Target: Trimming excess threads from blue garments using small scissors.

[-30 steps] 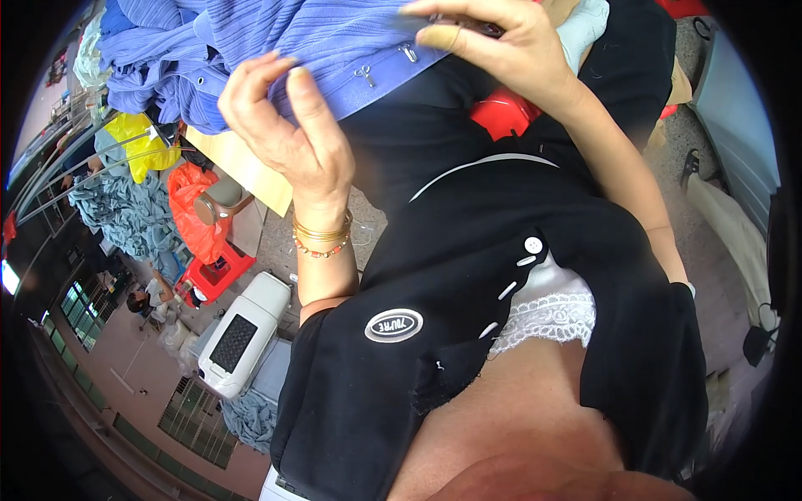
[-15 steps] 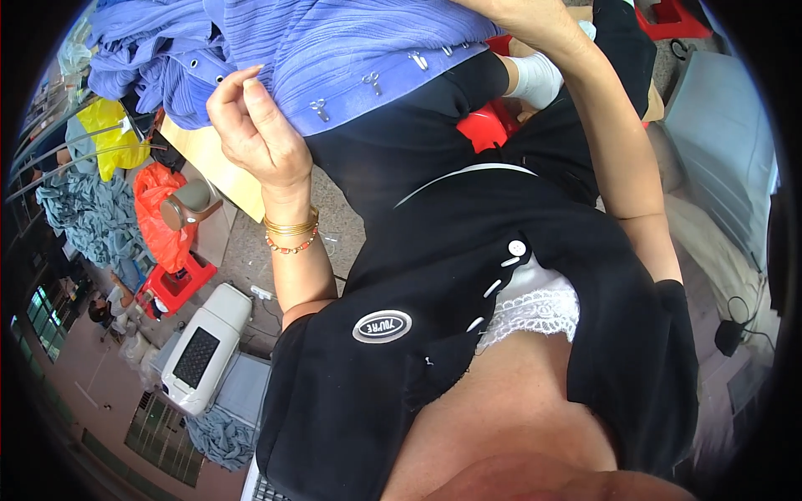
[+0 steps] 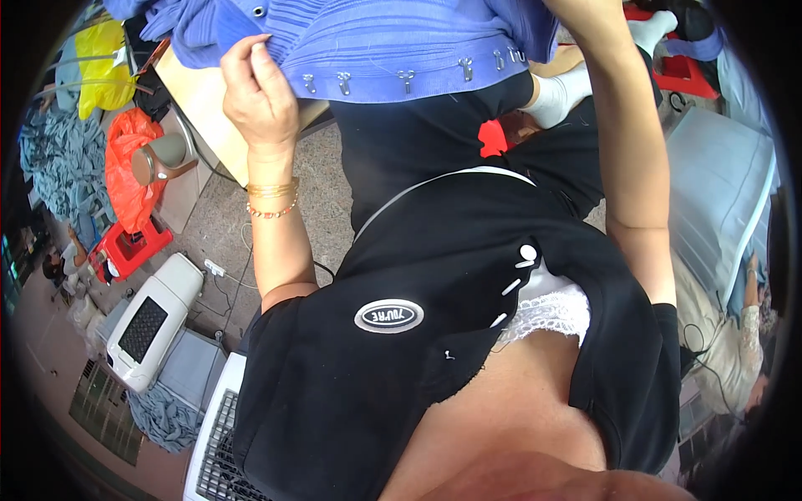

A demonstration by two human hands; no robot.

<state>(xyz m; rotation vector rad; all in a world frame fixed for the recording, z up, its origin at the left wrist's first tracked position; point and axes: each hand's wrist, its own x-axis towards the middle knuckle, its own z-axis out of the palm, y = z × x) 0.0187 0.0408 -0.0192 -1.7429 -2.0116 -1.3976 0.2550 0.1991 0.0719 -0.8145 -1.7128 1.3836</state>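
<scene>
Left hand: my left hand (image 3: 263, 104) is raised with its fingers curled, thumb and forefinger pinched together on the blue garment (image 3: 376, 42).
Right hand: my right hand (image 3: 587, 12) runs off past the upper edge of view, so I cannot tell whether it grips anything.
Blue garment: ribbed, with a smooth hem band; it stretches from my left fingertips across toward my right hand, passing above my lap.
Metal fasteners: a row of small silvery metal fasteners (image 3: 343, 83) sits on the hem band, to the right of my left hand.
Eyelet: a dark-centred metal ring (image 3: 259, 12) shows in the cloth just beyond my left fingertips.
Bracelets: thin gold bangles (image 3: 272, 190) and a beaded bracelet (image 3: 272, 214) circle my left wrist.
Black trousers: the black trousers (image 3: 393, 159) lie below the hem, between my two arms.
White sock: a foot in a white sock (image 3: 558, 98) is just to the left of my right forearm.
Pale board: a flat beige surface (image 3: 196, 100) lies to the left of my left hand.
Bags: a yellow bag (image 3: 104, 75) and an orange bag (image 3: 127, 167) are farther left of that hand.
</scene>
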